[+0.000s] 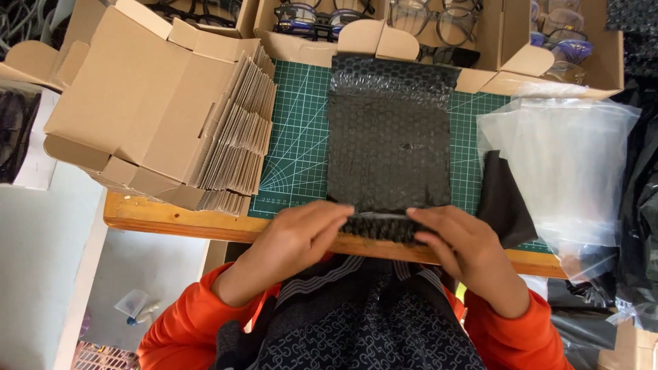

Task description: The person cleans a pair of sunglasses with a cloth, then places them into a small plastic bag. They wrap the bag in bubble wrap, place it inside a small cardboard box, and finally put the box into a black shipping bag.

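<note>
**Hands rolling the near edge of the bubble wrap**

Both hands, left [301, 236] and right [462, 243], pinch the near edge of the black bubble wrap sheet [389, 147], which lies flat on the green cutting mat [298, 137]. Uneven pressure could skew the roll. Sliding back, it could nudge the black cloth [504, 202] or the clear bags [569, 164].

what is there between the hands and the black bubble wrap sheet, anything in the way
Nothing visible. The left hand and right hand both already touch the near edge of the black bubble wrap sheet, which lies on the green cutting mat. The flat cardboard boxes and clear plastic bags sit off to the sides.
</note>
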